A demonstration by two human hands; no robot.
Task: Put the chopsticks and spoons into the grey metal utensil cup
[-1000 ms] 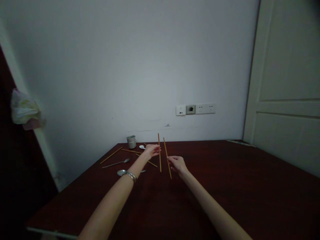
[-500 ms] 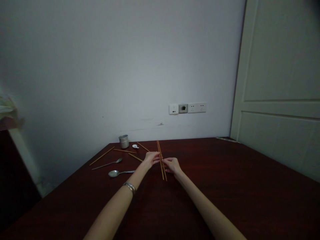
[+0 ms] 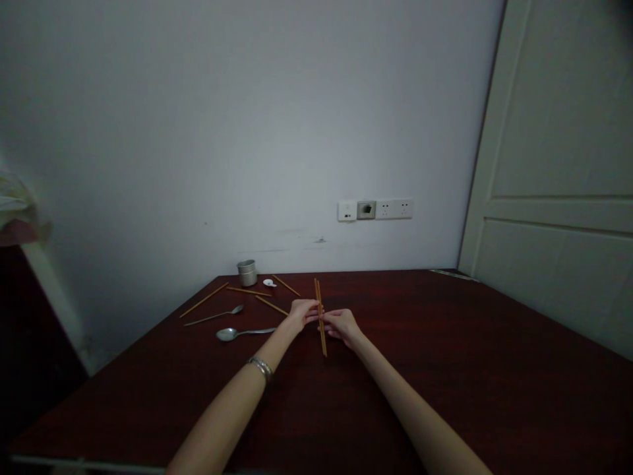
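Observation:
Two wooden chopsticks (image 3: 323, 340) are held up close together over the dark red table, pointing away from me. My left hand (image 3: 302, 311) pinches them from the left, around their middle. From the right, my right hand (image 3: 341, 324) grips them with thumb and fingers, slightly nearer to me. Left of my hands lie more loose chopsticks (image 3: 271, 305). A large metal spoon (image 3: 228, 334) rests beside my left forearm, its handle end close to the arm. Farther left is a thin long-handled spoon (image 3: 217, 316).
At the back left of the table (image 3: 445, 369) stand a metal cup (image 3: 247, 272) and, beside it, a small white spoon (image 3: 269, 283). The wall behind carries sockets (image 3: 394, 209). A pale door (image 3: 558, 257) rises on the right.
The near ends of the two chopsticks have come together, where they were spread slightly apart before. Both hands stay in nearly the same place; the view has shifted a little.

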